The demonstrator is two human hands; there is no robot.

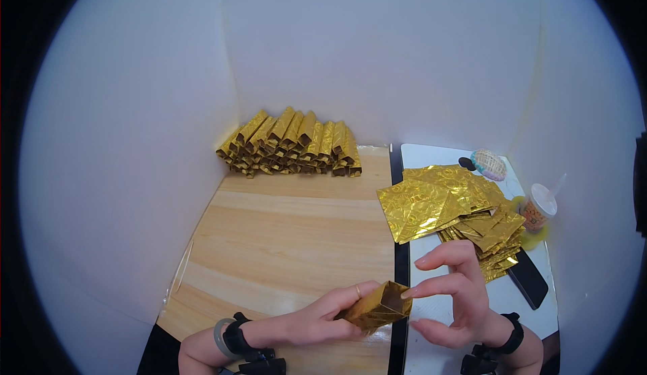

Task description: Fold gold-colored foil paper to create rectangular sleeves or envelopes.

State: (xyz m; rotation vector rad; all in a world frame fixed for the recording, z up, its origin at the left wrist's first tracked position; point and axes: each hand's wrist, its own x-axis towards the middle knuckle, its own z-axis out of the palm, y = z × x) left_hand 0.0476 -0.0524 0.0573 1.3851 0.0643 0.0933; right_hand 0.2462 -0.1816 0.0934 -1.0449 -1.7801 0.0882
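My left hand (327,321) is wrapped round a folded gold foil paper tube (377,307), thumb on the near side and a ringed finger behind. The tube's squarish open end faces right and shows a dark brown inside. Beside that opening is my right hand (458,297), its fingers curved and spread apart. One fingertip is at the rim of the tube; whether it touches I cannot tell. Further right, flat gold foil sheets (421,206) lie in a loose pile, with smaller folded gold pieces (495,233) over its near part.
Several finished-looking gold tubes (293,142) are stacked at the back left of the wooden board (283,226). On the white surface (431,253) to the right are a phone (529,280), a lidded cup with a straw (539,206) and a woven oval item (488,164). Pale walls (377,58) enclose the work area.
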